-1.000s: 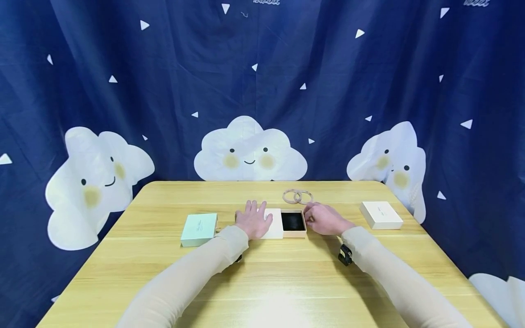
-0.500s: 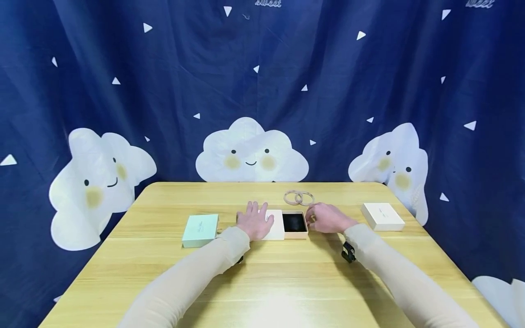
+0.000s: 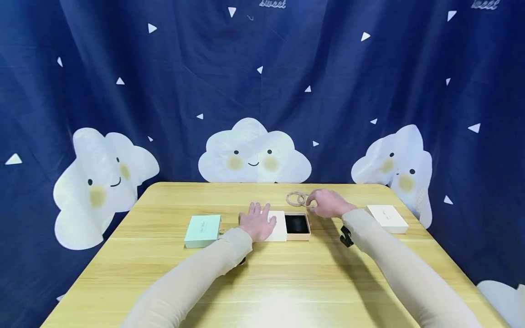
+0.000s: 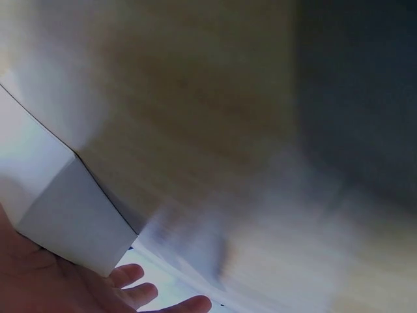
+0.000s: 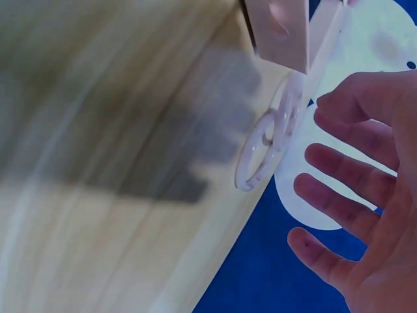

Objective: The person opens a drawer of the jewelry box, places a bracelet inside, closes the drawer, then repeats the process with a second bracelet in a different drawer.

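Observation:
My left hand (image 3: 257, 223) lies on the white cover (image 3: 279, 229) of a slide-out gift box, fingers spread and fairly straight. From the cover's right side the box's pinkish drawer (image 3: 298, 237) sticks out, with a black pad (image 3: 296, 223) inside. Two pale pink, ring-shaped bangles (image 5: 249, 171) lie overlapping on the table behind the drawer. My right hand (image 3: 326, 203) hovers at the right-hand bangle, partly covering it in the head view. In the right wrist view its fingers (image 5: 335, 202) are loosely bent and hold nothing, apart from the bangles.
A mint-green box (image 3: 203, 230) sits left of my left hand. Another white box (image 3: 387, 218) stands near the right edge of the wooden table (image 3: 229, 291). Behind the table hangs a dark blue curtain (image 3: 172, 91) with cloud prints.
My right hand has left the drawer's right end and moved back to the bangles. The left hand stays on the cover. The head view has shifted slightly.

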{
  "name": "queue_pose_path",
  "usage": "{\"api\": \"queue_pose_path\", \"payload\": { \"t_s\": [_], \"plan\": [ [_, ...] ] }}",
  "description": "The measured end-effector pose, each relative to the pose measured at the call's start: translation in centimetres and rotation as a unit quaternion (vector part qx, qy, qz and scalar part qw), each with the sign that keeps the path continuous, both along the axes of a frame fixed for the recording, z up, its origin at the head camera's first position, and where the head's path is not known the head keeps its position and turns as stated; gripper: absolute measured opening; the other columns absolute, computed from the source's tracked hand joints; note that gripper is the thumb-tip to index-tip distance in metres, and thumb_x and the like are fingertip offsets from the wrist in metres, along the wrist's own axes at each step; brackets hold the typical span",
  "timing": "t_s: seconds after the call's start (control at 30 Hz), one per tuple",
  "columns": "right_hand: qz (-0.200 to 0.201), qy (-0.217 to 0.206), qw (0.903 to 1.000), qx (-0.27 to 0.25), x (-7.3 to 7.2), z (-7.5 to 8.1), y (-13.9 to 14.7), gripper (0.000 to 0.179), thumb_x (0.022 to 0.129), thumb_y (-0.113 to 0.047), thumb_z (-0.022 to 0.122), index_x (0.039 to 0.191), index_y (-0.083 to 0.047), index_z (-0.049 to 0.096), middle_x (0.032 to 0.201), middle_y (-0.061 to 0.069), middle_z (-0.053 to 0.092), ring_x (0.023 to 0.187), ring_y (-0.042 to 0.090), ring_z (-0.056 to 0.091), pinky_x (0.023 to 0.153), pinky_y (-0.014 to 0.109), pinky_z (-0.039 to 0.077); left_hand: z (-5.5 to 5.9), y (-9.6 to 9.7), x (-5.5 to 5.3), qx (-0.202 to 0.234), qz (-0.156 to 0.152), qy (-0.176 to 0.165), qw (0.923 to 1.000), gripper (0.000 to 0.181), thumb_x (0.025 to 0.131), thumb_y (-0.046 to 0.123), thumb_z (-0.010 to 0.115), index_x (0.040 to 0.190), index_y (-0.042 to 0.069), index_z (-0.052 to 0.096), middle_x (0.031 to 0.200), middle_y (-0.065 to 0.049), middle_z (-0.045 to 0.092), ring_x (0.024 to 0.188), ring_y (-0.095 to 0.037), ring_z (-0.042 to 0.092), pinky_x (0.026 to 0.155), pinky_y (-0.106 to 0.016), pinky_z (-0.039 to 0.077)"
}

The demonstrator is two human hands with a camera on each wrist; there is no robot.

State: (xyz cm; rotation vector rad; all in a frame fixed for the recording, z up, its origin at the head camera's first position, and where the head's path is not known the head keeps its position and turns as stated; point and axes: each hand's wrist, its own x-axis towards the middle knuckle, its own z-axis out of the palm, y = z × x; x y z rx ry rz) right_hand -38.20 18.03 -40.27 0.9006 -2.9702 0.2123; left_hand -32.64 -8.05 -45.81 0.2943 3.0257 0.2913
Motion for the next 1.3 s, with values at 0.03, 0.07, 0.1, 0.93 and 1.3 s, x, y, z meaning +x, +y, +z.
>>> {"api": "queue_pose_path", "payload": {
  "t_s": [0.03, 0.07, 0.1, 0.93, 1.3],
  "plan": [
    [-0.001, -0.001, 1.0000, 0.000, -0.3, 0.1, -0.1, 0.023, 0.087, -0.015, 0.073, 0.109, -0.013, 0.078, 0.125, 0.012, 0.070, 0.117, 0.035, 0.064, 0.096, 0.053, 0.052, 0.0, 0.0, 0.0, 0.001, 0.000, 0.001, 1.0000, 0.069, 0.104, 0.057, 0.018, 0.163, 0.020, 0.021, 0.167, -0.018, 0.020, 0.155, -0.037, 0.013, 0.113, -0.071, 0.024],
    [-0.002, -0.002, 1.0000, 0.000, -0.5, 0.1, -0.2, 0.025, 0.087, -0.014, 0.073, 0.111, -0.013, 0.078, 0.127, 0.012, 0.069, 0.117, 0.034, 0.064, 0.095, 0.053, 0.052, 0.0, 0.0, 0.0, 0.002, 0.000, 0.001, 1.0000, 0.069, 0.104, 0.057, 0.018, 0.162, 0.020, 0.021, 0.167, -0.018, 0.020, 0.155, -0.037, 0.013, 0.113, -0.071, 0.024],
    [-0.004, -0.004, 1.0000, 0.001, -0.8, 0.2, -0.4, 0.026, 0.087, -0.015, 0.073, 0.113, -0.014, 0.077, 0.128, 0.011, 0.068, 0.118, 0.034, 0.064, 0.095, 0.052, 0.053, 0.0, 0.0, 0.0, 0.003, 0.001, 0.001, 1.0000, 0.068, 0.105, 0.056, 0.019, 0.162, 0.020, 0.021, 0.167, -0.018, 0.020, 0.155, -0.037, 0.013, 0.113, -0.071, 0.024],
    [-0.037, -0.074, 0.9955, 0.046, -5.5, -1.6, -3.1, 0.068, 0.078, -0.042, 0.082, 0.139, -0.019, 0.063, 0.121, 0.002, 0.071, 0.120, 0.030, 0.060, 0.095, 0.063, 0.045, 0.1, -0.1, 0.4, 0.011, 0.003, 0.005, 0.9999, 0.067, 0.105, 0.055, 0.021, 0.162, 0.020, 0.023, 0.166, -0.019, 0.022, 0.155, -0.038, 0.014, 0.113, -0.071, 0.024],
    [-0.039, -0.081, 0.9942, 0.059, -7.3, -2.8, -4.1, 0.065, 0.076, -0.041, 0.083, 0.136, -0.025, 0.064, 0.086, -0.008, 0.068, 0.101, 0.023, 0.061, 0.093, 0.062, 0.044, -0.2, 0.0, 0.2, 0.008, 0.007, 0.006, 0.9999, 0.068, 0.104, 0.057, 0.018, 0.162, 0.021, 0.022, 0.167, -0.018, 0.021, 0.155, -0.037, 0.014, 0.113, -0.071, 0.024]
  ]
}}
